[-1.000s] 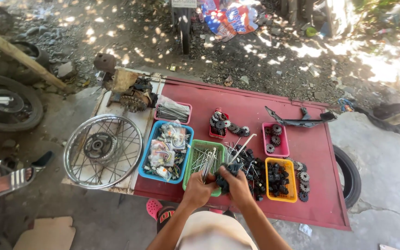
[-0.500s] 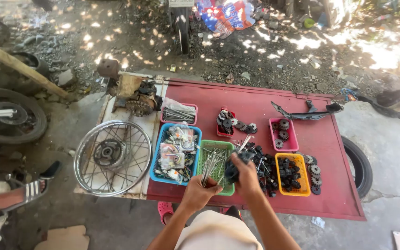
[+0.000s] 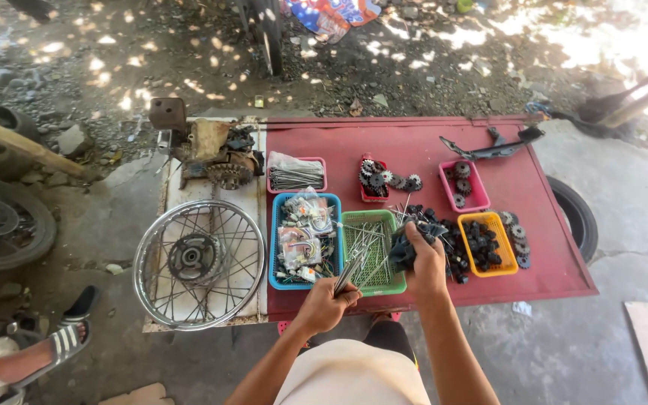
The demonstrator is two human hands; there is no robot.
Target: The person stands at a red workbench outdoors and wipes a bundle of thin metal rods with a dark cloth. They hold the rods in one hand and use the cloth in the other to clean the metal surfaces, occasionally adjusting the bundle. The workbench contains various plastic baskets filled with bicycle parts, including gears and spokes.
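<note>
Spokes [image 3: 350, 271], thin grey metal rods in a bundle, are clamped in the closed left hand [image 3: 325, 304] at the near edge of the red table [image 3: 414, 150], their far ends slanting up over the green basket [image 3: 373, 251]. That mesh-sided basket holds more loose spokes lying crisscross. The right hand [image 3: 423, 259] is closed on a dark rag [image 3: 403, 251] just at the basket's right rim. Left of it, touching, a blue basket [image 3: 275, 247] holds small clear packets and wires. Farther back a pink tray [image 3: 295, 175] carries a neat row of spokes, a small red tray [image 3: 373, 180] holds toothed gears, and a pink basket [image 3: 468, 185] holds a few more gears. On the right a yellow basket [image 3: 489, 244] is filled with dark round parts, with gears spilled just beside it. Left of the table, on a pale board, lies a spoked wheel rim [image 3: 199, 262], with a rusty engine part [image 3: 215, 154] beyond. Bare red surface lies open along the far and right sides; the near edge is crowded.
</note>
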